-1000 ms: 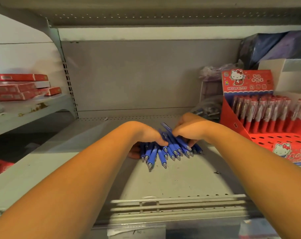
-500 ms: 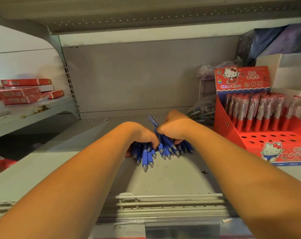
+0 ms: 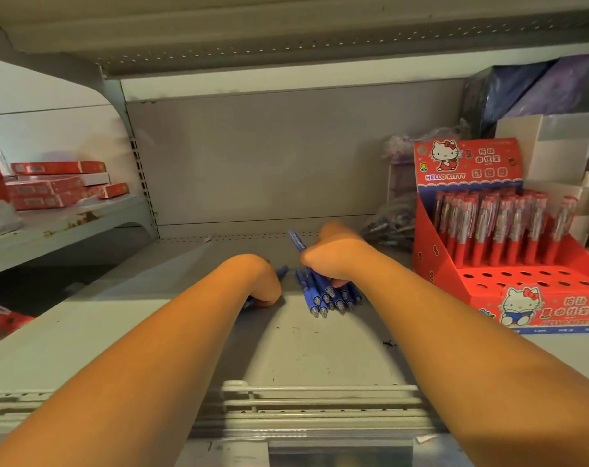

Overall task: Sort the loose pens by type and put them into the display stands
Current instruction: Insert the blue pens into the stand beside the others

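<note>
At centre frame the right hand (image 3: 333,261) clutches a bundle of blue pens (image 3: 321,294) resting on the shelf (image 3: 313,352). The left hand (image 3: 261,281) covers a few more, though I cannot tell its grip. Gathering, I judge; next they need a matching stand, since the red display stand (image 3: 431,264) at far right holds red pens.

We found the scene dim and warm-tinted. The front of the grey shelf (image 3: 320,348) was brightest, the back panel (image 3: 269,156) duller, and soft shadows lay on the shelf beside the forearms (image 3: 198,332). The wide lens bowed straight edges near the borders. The red boxes (image 3: 55,187) at left were smeared with blur. The blue pens (image 3: 323,294) and display stand (image 3: 434,257) looked only slightly soft.
</note>
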